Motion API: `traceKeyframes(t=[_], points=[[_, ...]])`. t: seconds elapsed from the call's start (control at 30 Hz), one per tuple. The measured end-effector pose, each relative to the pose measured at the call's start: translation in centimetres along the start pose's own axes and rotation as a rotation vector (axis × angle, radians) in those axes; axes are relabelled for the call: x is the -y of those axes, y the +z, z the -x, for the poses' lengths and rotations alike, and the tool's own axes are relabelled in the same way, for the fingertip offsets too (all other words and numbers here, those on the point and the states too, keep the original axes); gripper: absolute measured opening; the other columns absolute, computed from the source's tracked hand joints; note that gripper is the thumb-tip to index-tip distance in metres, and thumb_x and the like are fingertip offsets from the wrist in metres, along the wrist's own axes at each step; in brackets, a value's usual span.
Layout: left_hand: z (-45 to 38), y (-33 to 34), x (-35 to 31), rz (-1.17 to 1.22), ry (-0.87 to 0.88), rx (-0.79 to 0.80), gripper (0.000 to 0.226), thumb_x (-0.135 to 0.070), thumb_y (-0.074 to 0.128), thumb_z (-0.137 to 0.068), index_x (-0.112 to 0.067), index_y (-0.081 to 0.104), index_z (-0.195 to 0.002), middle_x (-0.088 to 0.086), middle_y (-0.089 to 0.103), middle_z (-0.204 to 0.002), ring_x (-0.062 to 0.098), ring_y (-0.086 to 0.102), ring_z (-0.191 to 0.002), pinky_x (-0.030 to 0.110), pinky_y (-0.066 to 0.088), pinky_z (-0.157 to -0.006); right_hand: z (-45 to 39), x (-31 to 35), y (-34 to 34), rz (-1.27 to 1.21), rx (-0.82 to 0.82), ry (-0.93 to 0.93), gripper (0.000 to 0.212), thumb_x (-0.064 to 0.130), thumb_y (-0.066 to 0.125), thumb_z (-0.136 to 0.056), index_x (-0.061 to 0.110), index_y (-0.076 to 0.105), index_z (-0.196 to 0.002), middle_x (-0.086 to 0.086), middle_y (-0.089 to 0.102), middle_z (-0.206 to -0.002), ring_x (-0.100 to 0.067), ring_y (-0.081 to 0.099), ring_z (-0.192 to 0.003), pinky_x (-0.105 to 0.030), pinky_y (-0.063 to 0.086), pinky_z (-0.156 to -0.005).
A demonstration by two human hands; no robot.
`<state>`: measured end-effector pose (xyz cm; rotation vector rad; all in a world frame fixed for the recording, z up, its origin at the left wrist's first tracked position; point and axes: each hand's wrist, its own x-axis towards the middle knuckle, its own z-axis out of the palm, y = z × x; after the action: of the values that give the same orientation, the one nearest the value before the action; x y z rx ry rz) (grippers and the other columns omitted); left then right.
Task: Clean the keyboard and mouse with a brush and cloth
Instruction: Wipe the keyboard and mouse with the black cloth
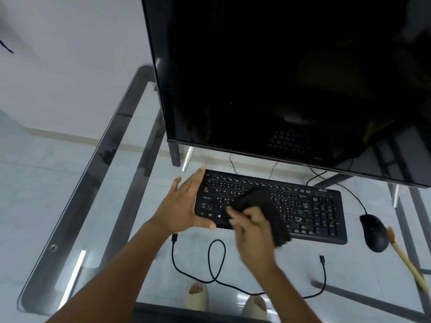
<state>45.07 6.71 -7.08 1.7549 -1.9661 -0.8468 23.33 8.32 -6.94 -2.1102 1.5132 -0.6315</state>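
Right hand (253, 231) is pinching the dark cloth (261, 210) over the middle keys, while the left hand (184, 206), fingers spread, is bracing the left end of the keyboard (310, 206), whose long axis is running rightward toward the mouse (373, 231) and brush (405, 259).

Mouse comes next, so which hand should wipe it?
Right, probably: the right hand already holds the cloth and is nearer the mouse; the left hand steadies the keyboard.

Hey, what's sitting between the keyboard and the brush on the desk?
In the head view, the black mouse lies between the keyboard and the brush; the brush's bristle end lies right at the mouse's right side.
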Motion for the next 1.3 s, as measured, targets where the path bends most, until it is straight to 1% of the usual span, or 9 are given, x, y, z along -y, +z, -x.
traceKeyframes(t=[0.2, 0.33, 0.47, 0.57, 0.67, 0.83, 1.03, 1.23, 1.3], points=[[-0.1, -0.3, 0.1, -0.062, 0.028, 0.027, 0.143, -0.083, 0.066, -0.046, -0.022, -0.01, -0.151, -0.006, 0.018, -0.158, 0.006, 0.012, -0.144, 0.034, -0.003, -0.117, -1.5, 2.6, 1.1, -0.023, 0.155, -0.101, 0.035, 0.015, 0.064, -0.087, 0.029, 0.066, -0.119, 0.001, 0.053, -0.093, -0.015, 0.058, -0.078, -0.035, 0.055, -0.073], [-0.2, -0.3, 0.0, -0.036, 0.006, 0.042, 0.145, -0.082, 0.069, -0.044, -0.025, -0.012, -0.15, -0.008, 0.015, -0.158, 0.005, 0.009, -0.144, 0.035, -0.008, -0.117, 0.0, -2.2, -2.2, -0.001, 0.014, 0.05, 0.033, 0.017, 0.067, -0.088, 0.031, 0.068, -0.118, 0.004, 0.053, -0.094, -0.01, 0.054, -0.067, -0.035, 0.055, -0.069], [-0.1, -0.2, 0.0, -0.055, 0.02, 0.036, 0.146, -0.081, 0.071, -0.044, -0.022, -0.01, -0.151, -0.006, 0.014, -0.158, 0.005, 0.01, -0.145, 0.039, -0.004, -0.118, 0.5, 1.1, 1.2, -0.034, 0.02, 0.044, 0.033, 0.025, 0.057, -0.09, 0.031, 0.064, -0.121, 0.003, 0.054, -0.099, -0.02, 0.058, -0.073, -0.04, 0.056, -0.067], [0.0, -0.2, 0.2, -0.104, 0.05, 0.031, 0.142, -0.074, 0.073, -0.049, -0.019, -0.008, -0.151, -0.003, 0.019, -0.158, 0.006, 0.012, -0.144, 0.039, 0.001, -0.119, 0.0, 4.1, 2.8, -0.038, 0.127, -0.101, 0.032, 0.019, 0.059, -0.09, 0.029, 0.065, -0.12, 0.003, 0.054, -0.097, -0.017, 0.057, -0.08, -0.033, 0.055, -0.073], [0.0, -0.5, 0.2, -0.094, 0.024, 0.051, 0.146, -0.079, 0.071, -0.044, -0.022, -0.011, -0.151, -0.005, 0.017, -0.158, 0.006, 0.011, -0.145, 0.036, -0.002, -0.118, -0.2, 2.0, 0.3, -0.033, 0.174, -0.064, 0.032, 0.02, 0.063, -0.09, 0.032, 0.066, -0.119, 0.005, 0.055, -0.1, -0.008, 0.056, -0.079, -0.022, 0.052, -0.074], [-0.2, -0.4, 0.1, -0.058, 0.002, 0.058, 0.144, -0.076, 0.073, -0.046, -0.025, -0.013, -0.15, -0.007, 0.013, -0.159, 0.007, 0.009, -0.145, 0.035, -0.008, -0.116, 2.0, -2.7, -4.2, 0.029, -0.044, 0.193, 0.03, 0.018, 0.066, -0.089, 0.03, 0.068, -0.117, 0.003, 0.059, -0.099, 0.001, 0.052, -0.06, -0.017, 0.052, -0.065], [-0.3, 0.0, -0.5, -0.071, 0.013, 0.046, 0.146, -0.084, 0.066, -0.044, -0.02, -0.012, -0.15, -0.005, 0.008, -0.16, 0.007, 0.006, -0.145, 0.041, -0.004, -0.117, 0.5, 2.7, -0.5, 0.053, 0.134, 0.141, 0.038, 0.031, 0.055, -0.095, 0.025, 0.055, -0.132, -0.005, 0.053, -0.12, -0.022, 0.064, -0.093, -0.032, 0.055, -0.081], [-0.3, -0.4, -0.4, -0.062, 0.008, 0.067, 0.143, -0.08, 0.068, -0.047, -0.023, -0.014, -0.15, -0.007, 0.007, -0.16, 0.007, 0.007, -0.145, 0.038, -0.006, -0.117, 0.2, -3.2, -5.8, 0.121, -0.136, 0.32, 0.026, 0.02, 0.066, -0.089, 0.015, 0.069, -0.113, -0.013, 0.063, -0.096, -0.024, 0.065, -0.07, -0.025, 0.052, -0.066], [-0.3, -0.3, -0.3, -0.062, 0.009, 0.062, 0.144, -0.081, 0.067, -0.046, -0.023, -0.013, -0.15, -0.007, 0.008, -0.16, 0.007, 0.007, -0.145, 0.039, -0.006, -0.117, 0.5, -2.4, -4.8, 0.123, -0.114, 0.331, 0.026, 0.019, 0.065, -0.089, 0.014, 0.069, -0.115, -0.013, 0.062, -0.1, -0.02, 0.062, -0.067, -0.025, 0.054, -0.067]])
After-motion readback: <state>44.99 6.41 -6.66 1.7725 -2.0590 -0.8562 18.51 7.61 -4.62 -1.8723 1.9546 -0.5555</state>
